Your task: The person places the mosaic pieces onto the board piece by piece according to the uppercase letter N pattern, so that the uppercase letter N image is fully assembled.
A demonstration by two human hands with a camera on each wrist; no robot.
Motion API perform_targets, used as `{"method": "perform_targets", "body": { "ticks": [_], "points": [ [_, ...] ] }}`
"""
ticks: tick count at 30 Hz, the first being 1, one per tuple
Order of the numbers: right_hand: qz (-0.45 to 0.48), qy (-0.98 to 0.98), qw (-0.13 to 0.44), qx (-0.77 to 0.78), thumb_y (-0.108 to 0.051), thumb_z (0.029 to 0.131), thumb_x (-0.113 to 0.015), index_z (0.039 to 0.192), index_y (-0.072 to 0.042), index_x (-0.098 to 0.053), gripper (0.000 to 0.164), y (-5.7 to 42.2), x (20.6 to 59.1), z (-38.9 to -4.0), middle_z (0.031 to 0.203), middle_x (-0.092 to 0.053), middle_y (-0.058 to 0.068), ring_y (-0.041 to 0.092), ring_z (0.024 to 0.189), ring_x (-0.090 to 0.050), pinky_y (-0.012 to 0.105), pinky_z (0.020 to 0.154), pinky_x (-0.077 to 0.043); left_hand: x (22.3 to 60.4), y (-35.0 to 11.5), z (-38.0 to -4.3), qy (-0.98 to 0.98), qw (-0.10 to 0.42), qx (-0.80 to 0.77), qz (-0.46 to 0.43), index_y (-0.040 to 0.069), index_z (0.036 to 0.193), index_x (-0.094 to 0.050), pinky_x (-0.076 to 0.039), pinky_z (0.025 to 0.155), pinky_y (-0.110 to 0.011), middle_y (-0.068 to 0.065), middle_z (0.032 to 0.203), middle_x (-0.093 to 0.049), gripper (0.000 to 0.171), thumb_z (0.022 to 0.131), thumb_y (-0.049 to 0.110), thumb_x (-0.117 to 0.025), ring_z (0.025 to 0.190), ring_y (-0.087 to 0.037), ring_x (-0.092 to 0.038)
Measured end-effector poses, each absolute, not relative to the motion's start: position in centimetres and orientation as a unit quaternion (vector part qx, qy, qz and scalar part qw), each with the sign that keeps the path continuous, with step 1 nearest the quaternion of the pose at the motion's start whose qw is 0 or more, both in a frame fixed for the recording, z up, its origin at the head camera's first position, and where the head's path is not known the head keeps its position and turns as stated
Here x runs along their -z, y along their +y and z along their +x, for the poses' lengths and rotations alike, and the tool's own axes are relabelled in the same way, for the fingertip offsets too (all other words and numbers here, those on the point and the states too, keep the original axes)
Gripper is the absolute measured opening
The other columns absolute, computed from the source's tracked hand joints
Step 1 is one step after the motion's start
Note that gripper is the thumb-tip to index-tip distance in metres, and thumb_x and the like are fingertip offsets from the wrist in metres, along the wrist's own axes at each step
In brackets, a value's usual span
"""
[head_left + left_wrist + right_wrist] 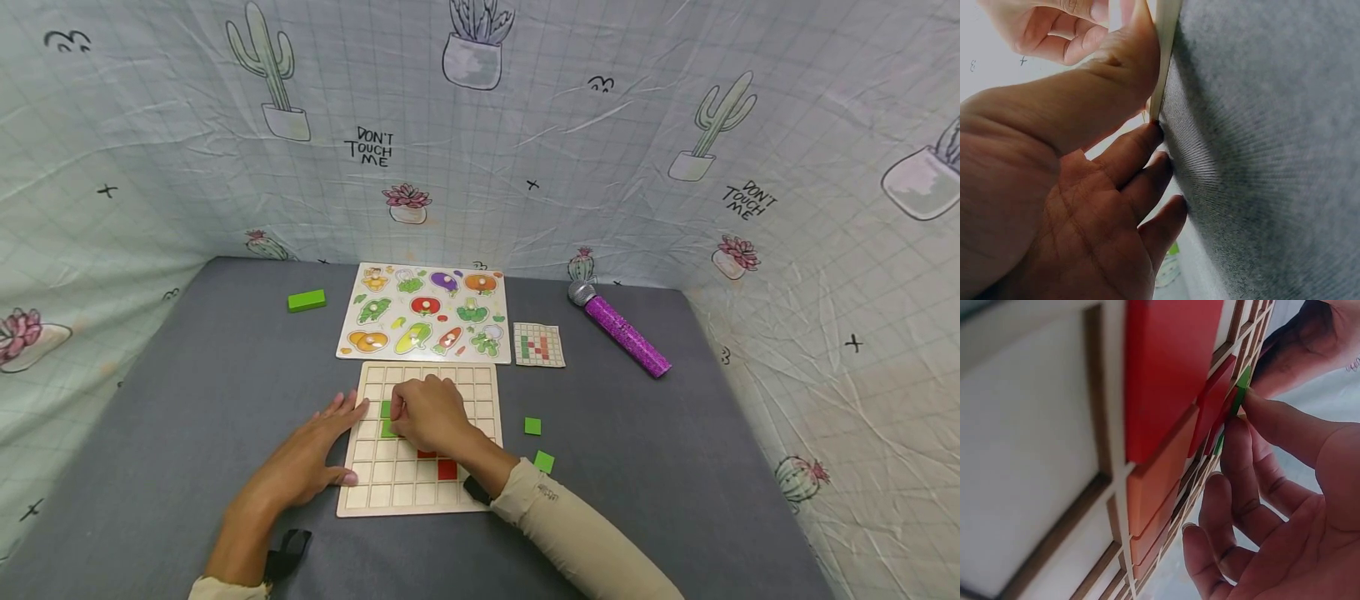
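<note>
A wooden grid board [382,496] lies on the grey table. My right hand [435,412] is over its middle; in the right wrist view the thumb and index finger pinch a green square tile [1242,381] at the grid. Beside these fingertips, green tiles [386,409] show on the board's left part. Red tiles [447,470] sit in cells nearer me, and orange tiles [1155,497] appear in the right wrist view; the hand hides some cells from above. My left hand [307,454] rests at the board's left edge, fingers extended, fingertips and thumb touching it.
Two loose green tiles [532,427] lie right of the board. Behind it are a vegetable puzzle board [397,310] and a small pattern card [555,346]. A green block [307,301] lies back left, a purple glittery microphone [626,335] back right. Printed cloth [480,167] surrounds the table.
</note>
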State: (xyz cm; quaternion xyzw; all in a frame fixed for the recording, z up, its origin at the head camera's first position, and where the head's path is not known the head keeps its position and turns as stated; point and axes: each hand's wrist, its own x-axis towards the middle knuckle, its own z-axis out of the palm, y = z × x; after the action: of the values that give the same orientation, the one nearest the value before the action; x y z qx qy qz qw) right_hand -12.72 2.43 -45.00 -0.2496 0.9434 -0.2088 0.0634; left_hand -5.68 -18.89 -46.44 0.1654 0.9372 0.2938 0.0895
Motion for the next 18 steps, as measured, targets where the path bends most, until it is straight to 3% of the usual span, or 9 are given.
{"method": "perform_targets", "body": {
  "ticks": [18],
  "points": [
    [-0.255,0.944,0.071,0.199,-0.028,0.082,-0.093,0.076,-0.026,-0.073,0.021,2.35,45.00,-12.87,0.066,-0.065,-0.015,0.007,0.068,-0.053,0.027,0.070,-0.041,46.42,-18.98,-5.75,0.937,0.086,-0.294,0.170,0.003,0.161,-0.045,-0.029,0.124,-0.069,-0.026,0.169,-0.035,0.104,0.071,0.020,-0.095,0.158,-0.049,-0.032]
  ]
}}
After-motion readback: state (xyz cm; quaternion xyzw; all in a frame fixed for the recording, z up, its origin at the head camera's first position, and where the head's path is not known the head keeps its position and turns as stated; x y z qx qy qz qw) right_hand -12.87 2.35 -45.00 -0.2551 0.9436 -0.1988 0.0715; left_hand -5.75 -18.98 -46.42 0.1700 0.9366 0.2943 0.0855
